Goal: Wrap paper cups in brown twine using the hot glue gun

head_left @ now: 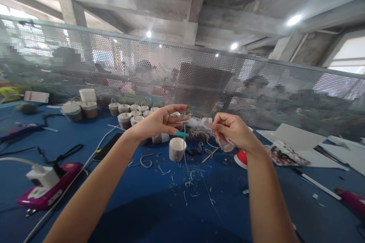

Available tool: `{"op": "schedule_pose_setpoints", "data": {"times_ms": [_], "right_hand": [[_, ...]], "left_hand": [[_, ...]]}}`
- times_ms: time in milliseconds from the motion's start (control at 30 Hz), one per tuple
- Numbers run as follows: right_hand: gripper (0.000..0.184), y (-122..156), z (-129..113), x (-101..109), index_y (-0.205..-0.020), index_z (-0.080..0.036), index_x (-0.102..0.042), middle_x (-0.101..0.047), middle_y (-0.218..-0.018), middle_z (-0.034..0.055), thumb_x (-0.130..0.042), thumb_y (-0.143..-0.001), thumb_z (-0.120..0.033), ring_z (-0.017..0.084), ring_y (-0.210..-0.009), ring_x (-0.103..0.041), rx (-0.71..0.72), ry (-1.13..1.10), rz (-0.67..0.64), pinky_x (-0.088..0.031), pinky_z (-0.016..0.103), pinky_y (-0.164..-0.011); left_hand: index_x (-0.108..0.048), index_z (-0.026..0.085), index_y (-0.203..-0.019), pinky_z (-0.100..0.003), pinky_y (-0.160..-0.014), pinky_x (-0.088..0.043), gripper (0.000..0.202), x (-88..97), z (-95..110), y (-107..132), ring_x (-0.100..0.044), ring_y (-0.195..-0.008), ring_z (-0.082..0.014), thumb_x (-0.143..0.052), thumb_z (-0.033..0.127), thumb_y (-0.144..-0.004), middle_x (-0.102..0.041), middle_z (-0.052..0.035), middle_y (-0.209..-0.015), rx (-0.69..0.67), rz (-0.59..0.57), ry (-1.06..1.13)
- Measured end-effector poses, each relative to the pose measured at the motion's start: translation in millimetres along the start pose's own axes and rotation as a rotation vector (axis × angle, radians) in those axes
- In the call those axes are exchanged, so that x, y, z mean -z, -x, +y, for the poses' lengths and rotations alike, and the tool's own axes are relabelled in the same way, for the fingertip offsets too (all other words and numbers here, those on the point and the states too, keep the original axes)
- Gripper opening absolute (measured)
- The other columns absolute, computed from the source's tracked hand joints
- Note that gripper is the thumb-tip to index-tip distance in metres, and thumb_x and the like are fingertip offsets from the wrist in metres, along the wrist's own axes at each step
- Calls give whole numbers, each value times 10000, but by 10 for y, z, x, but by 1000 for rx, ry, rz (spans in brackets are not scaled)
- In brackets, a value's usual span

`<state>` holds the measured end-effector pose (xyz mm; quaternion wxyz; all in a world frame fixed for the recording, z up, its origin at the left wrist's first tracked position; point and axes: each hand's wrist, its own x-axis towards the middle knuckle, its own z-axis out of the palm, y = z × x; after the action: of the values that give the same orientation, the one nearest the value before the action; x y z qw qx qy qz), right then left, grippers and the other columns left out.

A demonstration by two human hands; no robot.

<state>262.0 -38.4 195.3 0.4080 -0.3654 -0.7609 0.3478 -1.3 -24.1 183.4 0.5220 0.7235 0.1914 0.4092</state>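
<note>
My left hand (159, 120) is held above the table, its fingers stretched out and the thumb apart from them. Teal coverings show on some of its fingertips. A pale string (184, 153) hangs beside the thumb tip; whether the fingers touch it I cannot tell. Just below stands a small whitish cup (176, 151), upright, with the string passing by its right side. To the right, my right hand (231, 131) has its fingers closed in a pinch, and what they hold is too unclear to name.
Several small cups with string loops (124, 120) stand behind my left hand. Thread scraps (189, 182) litter the blue table (137, 212). A purple power strip (49, 190) with a cable lies left. White sheets (296, 136) and a patterned bag (285, 154) lie right. Perforated metal screening (125, 72) borders the back.
</note>
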Motion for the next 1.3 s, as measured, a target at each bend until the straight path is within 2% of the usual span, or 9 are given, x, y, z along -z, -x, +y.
{"op": "schedule_pose_setpoints", "data": {"times_ms": [100,200,667,833,1000,1300], "right_hand": [[373,0,-15,2,-677,-197,-523,-596,-485,-18,-684,-755,-524,46,-318,-393,-36,17,-42,-236,196,-327],[379,8,-50,-13,-668,-190,-512,-584,-473,-26,-691,-756,-512,37,-318,-383,-49,37,-58,-231,190,-326],[336,24,-70,-33,-672,-188,-536,-565,-479,-32,-678,-780,-472,64,-412,-501,-55,94,-108,-331,197,-393],[310,29,-77,-39,-677,-188,-533,-567,-476,-35,-670,-795,-439,60,-401,-491,-68,112,-115,-318,196,-388],[273,31,-82,-36,-676,-186,-539,-572,-480,-35,-659,-812,-390,56,-391,-481,-82,114,-126,-307,194,-384],[283,20,-35,-18,-682,-185,-553,-584,-488,-35,-670,-810,-408,50,-385,-459,-105,143,-154,-300,190,-388]], "left_hand": [[-487,255,-1339,-396,-1077,-398,828,40,-6,4,-373,-1361,-312,-732,-50,-608,-343,-107,-1526,-61,-78,44],[-474,258,-1363,-401,-1096,-375,859,69,0,14,-327,-1383,-324,-750,-42,-606,-317,-114,-1537,-89,-130,65],[-509,233,-1336,-371,-1076,-411,805,88,88,64,-406,-1338,-315,-764,-25,-617,-400,-120,-1492,-91,-139,106],[-508,225,-1335,-389,-1076,-410,809,93,99,71,-424,-1325,-317,-771,-21,-610,-454,-129,-1454,-85,-131,110],[-532,218,-1311,-419,-1016,-469,768,74,118,70,-469,-1292,-332,-758,-28,-619,-470,-138,-1440,-88,-133,107],[-548,226,-1297,-385,-964,-507,762,78,119,69,-512,-1256,-317,-754,-37,-611,-460,-135,-1448,-81,-141,98]]}}
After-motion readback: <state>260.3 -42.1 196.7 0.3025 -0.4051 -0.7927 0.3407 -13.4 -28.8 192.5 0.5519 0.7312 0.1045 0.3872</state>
